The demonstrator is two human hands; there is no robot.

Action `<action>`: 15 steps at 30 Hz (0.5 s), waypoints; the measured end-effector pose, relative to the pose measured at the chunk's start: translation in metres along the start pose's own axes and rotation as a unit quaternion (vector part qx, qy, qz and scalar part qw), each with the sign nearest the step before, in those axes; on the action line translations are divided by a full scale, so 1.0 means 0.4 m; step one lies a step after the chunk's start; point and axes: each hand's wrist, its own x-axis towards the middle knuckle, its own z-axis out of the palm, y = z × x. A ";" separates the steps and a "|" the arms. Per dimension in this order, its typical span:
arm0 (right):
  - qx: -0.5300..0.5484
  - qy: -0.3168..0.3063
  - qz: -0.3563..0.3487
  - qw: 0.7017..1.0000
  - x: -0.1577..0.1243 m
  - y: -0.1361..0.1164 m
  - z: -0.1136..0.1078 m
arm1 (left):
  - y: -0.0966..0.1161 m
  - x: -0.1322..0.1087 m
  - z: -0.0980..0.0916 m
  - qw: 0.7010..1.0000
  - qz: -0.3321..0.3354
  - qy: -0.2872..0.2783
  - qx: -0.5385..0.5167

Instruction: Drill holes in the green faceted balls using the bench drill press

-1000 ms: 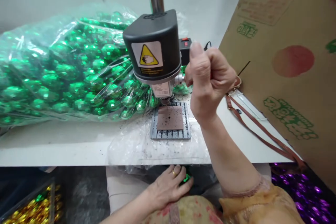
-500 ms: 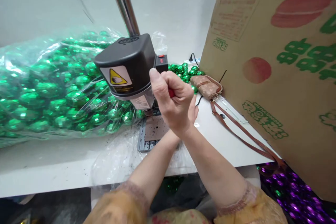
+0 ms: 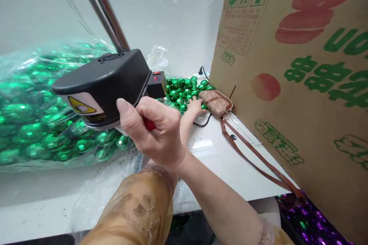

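My right hand (image 3: 153, 132) is closed in a fist around the handle of a black bench drill press (image 3: 106, 78), and a bit of its red knob (image 3: 150, 124) shows between the fingers. Crossing beneath that wrist, my left arm stretches to the back of the table. There my left hand (image 3: 194, 107) reaches over loose shiny green faceted balls (image 3: 178, 91), touching some with its fingers apart. The drill's chuck and base are mostly hidden behind my hands and sleeve.
A clear plastic bag of green balls (image 3: 34, 118) lies at the left. Beside my left hand sits a brown shoulder bag (image 3: 216, 104) with its strap. A tall cardboard box (image 3: 247, 61) stands at the right, and purple shiny pieces (image 3: 313, 218) lie below the table edge.
My left hand has moved from beside the drill base to the green balls at the back. My right hand stays on the handle. The view has shifted right.
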 end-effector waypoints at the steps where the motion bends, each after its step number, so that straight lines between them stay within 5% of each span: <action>1: -0.014 -0.005 0.003 1.000 0.000 -0.001 -0.001 | -0.001 0.002 0.005 1.000 0.001 0.001 0.001; 10: 0.003 0.018 -0.009 1.000 -0.004 0.000 0.008 | 0.006 -0.062 0.029 0.998 0.046 0.037 -0.019; 15: 0.066 0.045 -0.055 0.995 -0.001 0.017 0.019 | 0.057 -0.116 0.027 0.996 0.060 0.056 -0.018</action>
